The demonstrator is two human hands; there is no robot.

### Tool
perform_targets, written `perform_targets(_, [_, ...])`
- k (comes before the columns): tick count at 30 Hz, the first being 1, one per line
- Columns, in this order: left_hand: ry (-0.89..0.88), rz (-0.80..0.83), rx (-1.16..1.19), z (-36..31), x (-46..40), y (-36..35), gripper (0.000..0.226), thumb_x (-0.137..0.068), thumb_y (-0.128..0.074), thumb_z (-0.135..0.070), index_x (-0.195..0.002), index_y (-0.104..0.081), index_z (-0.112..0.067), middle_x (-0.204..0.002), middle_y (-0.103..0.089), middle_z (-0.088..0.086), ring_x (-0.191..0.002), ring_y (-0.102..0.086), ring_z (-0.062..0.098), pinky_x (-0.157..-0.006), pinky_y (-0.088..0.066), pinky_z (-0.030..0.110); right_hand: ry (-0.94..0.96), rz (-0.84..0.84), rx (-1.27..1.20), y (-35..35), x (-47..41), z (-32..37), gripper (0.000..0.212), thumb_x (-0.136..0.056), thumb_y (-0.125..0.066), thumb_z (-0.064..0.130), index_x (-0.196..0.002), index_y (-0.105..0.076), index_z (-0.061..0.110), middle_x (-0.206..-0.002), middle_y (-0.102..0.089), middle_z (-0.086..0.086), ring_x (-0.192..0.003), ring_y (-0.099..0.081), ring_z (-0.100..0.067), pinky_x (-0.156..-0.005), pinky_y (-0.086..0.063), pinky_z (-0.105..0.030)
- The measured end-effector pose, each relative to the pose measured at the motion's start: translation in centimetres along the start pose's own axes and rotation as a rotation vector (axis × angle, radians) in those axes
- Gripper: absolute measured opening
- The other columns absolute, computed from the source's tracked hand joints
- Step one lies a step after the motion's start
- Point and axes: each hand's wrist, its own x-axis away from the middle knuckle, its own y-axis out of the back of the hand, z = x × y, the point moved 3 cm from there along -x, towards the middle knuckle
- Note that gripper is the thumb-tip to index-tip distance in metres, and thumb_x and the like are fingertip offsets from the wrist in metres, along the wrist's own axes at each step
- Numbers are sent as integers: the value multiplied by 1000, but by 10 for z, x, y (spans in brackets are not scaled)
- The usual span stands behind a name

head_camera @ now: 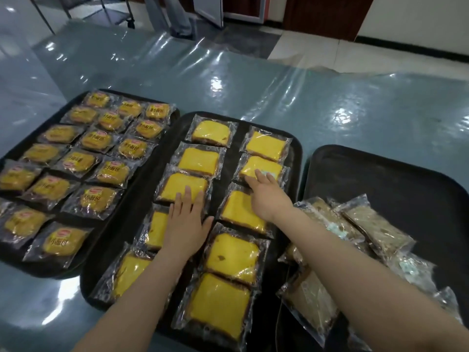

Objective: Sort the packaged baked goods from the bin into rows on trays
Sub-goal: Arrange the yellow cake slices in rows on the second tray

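Left hand (186, 222) flat, fingers straight, pressing third cake pack (183, 187) in middle tray (295, 148) left row. Right hand (266, 196) open, fingertips on second pack (261, 168) of right row. Brown packs (355, 229) piled loose on right tray (393, 179).

yellow cakes (199, 161) – black tray (295, 146)

Chinese characters "小面包" printed in dark letters on yellow wrappers of small bread packets (111, 172) filling left tray (30, 269); clearest on rightmost column. Small red oval brand logo above characters on each packet, wording too small to read. No legible print on yellow cake slice packets (200, 161) on middle tray (295, 148), nor on brownish packets (375, 224) on right tray (380, 168).
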Motion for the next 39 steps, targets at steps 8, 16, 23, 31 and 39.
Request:
perform_targets(8, [-4,58,-35,5,-10,-6,72,-93,-21,-60,-149,10,-30,-157,14,8,-142,12,38,-115,-1,49,-28,84,64,-16,-11,-11,63,-99,-34,13,-154,-7,22,-162,4,-2,-146,7,-36,-119,-6,-47])
perform_targets(16, [16,1,-28,-4,-13,4,70,-92,-20,-60,-149,8,-31,-158,12,9,-143,10,36,-116,-2,48,37,-4,26,1,-17,-14,50,-102,-34,22,-151,-25,17,-161,-12,-6,-147,-5,-30,-118,-5,-37])
perform_targets(23, [-1,-21,-10,-13,-75,18,69,-94,-23,-58,-150,6,-29,-158,12,12,-144,6,36,-116,-5,48,-59,-43,-27,27,-58,-34,62,-99,-42,17,-154,-13,24,-162,2,-4,-147,0,-34,-118,-15,-51])
perform_targets(31, [-22,31,-120,-9,-111,2,73,-84,-6,-71,-149,4,-38,-159,4,4,-144,0,35,-114,-2,58,-73,-11,43,21,-91,-55,59,-101,-33,41,-153,-9,27,-162,4,-1,-147,7,-31,-115,-4,-54])
perform_targets(39, [-78,72,-130,-7,-108,9,75,-83,-9,-72,-145,16,-39,-158,13,1,-144,10,31,-111,6,56,-66,-47,-20,26,-80,-59,58,-100,-36,43,-152,-18,27,-162,-1,0,-147,4,-29,-115,-6,-54])
